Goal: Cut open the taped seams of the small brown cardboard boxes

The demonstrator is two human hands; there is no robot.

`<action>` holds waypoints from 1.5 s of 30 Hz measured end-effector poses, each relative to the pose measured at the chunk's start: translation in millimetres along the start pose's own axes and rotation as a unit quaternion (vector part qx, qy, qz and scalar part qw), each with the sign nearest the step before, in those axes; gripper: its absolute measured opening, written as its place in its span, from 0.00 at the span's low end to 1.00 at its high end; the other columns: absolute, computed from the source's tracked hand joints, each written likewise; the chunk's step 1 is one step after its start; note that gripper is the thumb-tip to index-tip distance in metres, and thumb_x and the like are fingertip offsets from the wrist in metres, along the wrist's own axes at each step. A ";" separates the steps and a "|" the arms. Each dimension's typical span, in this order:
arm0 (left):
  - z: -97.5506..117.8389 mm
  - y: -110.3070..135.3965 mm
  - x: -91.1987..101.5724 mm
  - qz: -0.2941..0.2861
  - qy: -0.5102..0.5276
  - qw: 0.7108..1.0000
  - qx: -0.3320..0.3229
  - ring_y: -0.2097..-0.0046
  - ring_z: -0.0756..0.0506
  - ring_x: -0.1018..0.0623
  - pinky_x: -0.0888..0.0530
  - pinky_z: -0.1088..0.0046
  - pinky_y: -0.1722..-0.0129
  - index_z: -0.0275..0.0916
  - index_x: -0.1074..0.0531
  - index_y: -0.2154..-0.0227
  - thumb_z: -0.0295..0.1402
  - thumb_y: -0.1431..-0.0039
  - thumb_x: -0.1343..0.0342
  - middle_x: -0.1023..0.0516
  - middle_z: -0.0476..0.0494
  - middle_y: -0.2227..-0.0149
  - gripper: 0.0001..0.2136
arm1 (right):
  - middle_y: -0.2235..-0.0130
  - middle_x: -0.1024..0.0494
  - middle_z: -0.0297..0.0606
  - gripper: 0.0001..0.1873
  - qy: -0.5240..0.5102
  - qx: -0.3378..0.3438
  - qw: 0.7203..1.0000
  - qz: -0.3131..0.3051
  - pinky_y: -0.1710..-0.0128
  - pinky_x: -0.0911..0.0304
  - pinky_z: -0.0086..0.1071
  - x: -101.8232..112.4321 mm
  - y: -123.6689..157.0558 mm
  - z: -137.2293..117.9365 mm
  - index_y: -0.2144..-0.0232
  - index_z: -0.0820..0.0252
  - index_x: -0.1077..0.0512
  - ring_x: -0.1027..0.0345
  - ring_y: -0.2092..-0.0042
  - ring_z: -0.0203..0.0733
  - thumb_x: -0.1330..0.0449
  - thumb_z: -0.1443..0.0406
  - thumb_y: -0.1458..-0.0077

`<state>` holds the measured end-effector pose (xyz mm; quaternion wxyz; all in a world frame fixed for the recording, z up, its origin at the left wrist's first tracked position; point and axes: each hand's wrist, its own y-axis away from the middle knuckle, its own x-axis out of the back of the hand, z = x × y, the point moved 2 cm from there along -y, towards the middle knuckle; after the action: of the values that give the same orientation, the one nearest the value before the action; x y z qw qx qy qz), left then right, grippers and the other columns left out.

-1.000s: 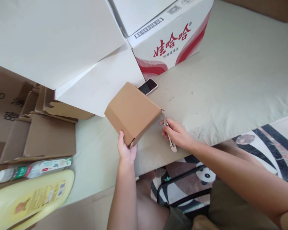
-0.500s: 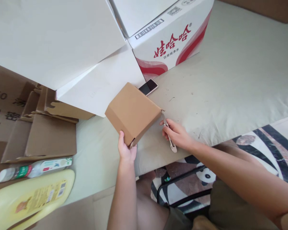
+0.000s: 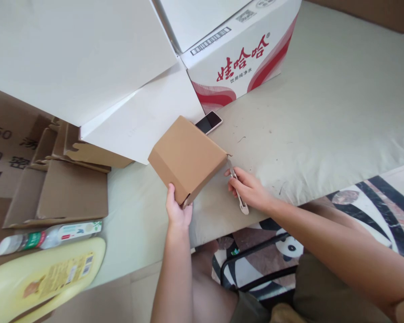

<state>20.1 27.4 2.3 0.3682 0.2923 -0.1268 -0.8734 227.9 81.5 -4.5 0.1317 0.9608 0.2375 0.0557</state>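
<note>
A small brown cardboard box [image 3: 186, 157] rests on the pale cloth-covered surface [image 3: 323, 112]. My left hand [image 3: 177, 208] grips its near corner, thumb on the left face. My right hand [image 3: 250, 189] is closed around a slim utility knife [image 3: 237, 190], whose blade tip touches the box's right corner. A phone [image 3: 208, 122] lies just behind the box.
A white carton with red lettering [image 3: 242, 58] stands at the back, next to large white boards [image 3: 87, 58]. Flattened brown cardboard [image 3: 60, 188], a plastic bottle [image 3: 50, 236] and a yellow container [image 3: 43, 278] lie at the left. A panda-print rug [image 3: 356, 202] shows below the surface's edge.
</note>
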 end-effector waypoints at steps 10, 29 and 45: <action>-0.1 -0.3 -0.1 0.000 0.011 1.000 0.005 0.62 0.46 0.19 0.27 0.70 0.62 0.41 0.22 0.57 0.40 0.40 0.41 0.17 0.47 0.60 0.12 | 0.73 0.29 0.28 0.10 -0.010 0.003 1.000 0.000 0.73 0.37 0.31 -1.2 -0.5 1.5 0.57 0.55 0.35 0.34 0.75 0.36 0.52 0.62 0.40; 2.6 3.1 -4.8 -0.009 0.011 1.000 0.004 0.65 0.48 0.19 0.26 0.72 0.65 0.42 0.21 0.59 0.38 0.38 0.43 0.17 0.48 0.61 0.10 | 0.68 0.22 0.29 0.07 -0.087 0.014 0.992 0.086 0.80 0.49 0.30 -0.1 -2.2 6.3 0.63 0.52 0.47 0.48 0.81 0.32 0.51 0.63 0.45; 0.7 1.0 -3.7 -0.013 0.007 1.000 0.001 0.59 0.46 0.19 0.25 0.71 0.63 0.42 0.22 0.54 0.38 0.38 0.43 0.17 0.45 0.58 0.13 | 0.75 0.36 0.25 0.04 -0.106 0.012 0.991 0.086 0.79 0.45 0.28 -0.7 -7.9 11.8 0.66 0.52 0.40 0.43 0.78 0.33 0.47 0.62 0.44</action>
<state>22.2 29.4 4.8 0.3578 0.3003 -0.1215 -0.8758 225.7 85.2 -18.1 0.1394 0.9797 0.1389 -0.0382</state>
